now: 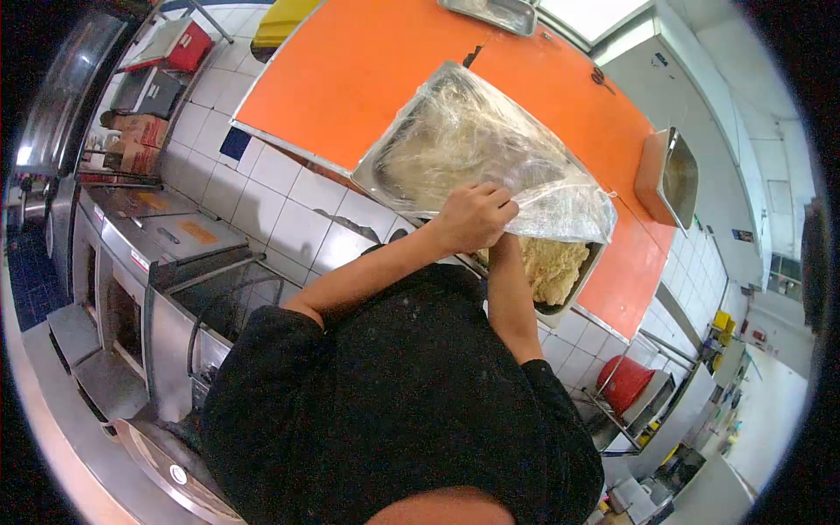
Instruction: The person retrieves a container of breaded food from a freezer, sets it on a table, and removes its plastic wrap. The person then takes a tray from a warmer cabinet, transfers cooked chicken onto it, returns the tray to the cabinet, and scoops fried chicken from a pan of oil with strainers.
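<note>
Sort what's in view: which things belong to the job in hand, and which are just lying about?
In use: clear plastic wrap, large metal tray under it, pale doughy mass inside.

Apparently lying about: deep metal pan, shallow tray, red tub.

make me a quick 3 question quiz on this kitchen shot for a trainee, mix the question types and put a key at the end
1. Multiple choice: what colour is the tabletop under the tray?
A) blue
B) orange
C) green

2. Short answer: which of the person's hands shows more fully at the edge of the clear wrap?

3. True or false: the wrap covers all of the pale yellow food.

Key:
1. B
2. The left hand
3. False; some pale yellow food lies uncovered at the end of the tray near the person.
</note>
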`<state>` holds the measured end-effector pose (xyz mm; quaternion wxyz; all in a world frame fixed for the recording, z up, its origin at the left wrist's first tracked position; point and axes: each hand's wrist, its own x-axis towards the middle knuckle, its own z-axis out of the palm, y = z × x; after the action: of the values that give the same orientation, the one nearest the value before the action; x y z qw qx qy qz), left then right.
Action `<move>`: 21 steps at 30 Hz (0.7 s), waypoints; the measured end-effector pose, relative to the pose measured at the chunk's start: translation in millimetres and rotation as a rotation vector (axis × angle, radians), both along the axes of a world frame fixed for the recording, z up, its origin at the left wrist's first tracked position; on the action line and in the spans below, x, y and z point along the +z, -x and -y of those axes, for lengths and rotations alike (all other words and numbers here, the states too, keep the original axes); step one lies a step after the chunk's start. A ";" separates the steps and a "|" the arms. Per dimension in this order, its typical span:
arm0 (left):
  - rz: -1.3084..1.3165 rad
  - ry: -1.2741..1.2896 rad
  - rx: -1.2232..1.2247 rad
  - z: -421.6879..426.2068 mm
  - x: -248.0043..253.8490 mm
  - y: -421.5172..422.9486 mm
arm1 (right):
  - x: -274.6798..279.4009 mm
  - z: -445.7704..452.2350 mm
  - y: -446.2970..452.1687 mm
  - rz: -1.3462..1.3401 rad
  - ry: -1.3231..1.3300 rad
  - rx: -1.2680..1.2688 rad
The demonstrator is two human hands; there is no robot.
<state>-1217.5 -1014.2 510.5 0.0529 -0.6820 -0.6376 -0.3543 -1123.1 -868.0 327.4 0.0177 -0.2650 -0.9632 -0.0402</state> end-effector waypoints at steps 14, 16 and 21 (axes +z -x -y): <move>0.019 -0.034 -0.063 -4.3 -5.1 6.6 | 6.7 4.9 12.5 0.027 0.004 -0.018; 0.034 -0.059 -0.050 -1.6 1.6 5.5 | 4.7 4.7 8.0 0.014 -0.002 -0.023; 0.021 -0.058 -0.038 -3.7 11.1 10.6 | 3.9 1.5 11.4 0.015 -0.007 -0.031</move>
<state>-1228.1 -1010.4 521.6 0.0591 -0.6886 -0.6145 -0.3805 -1134.5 -869.5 331.3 0.0109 -0.2798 -0.9589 -0.0461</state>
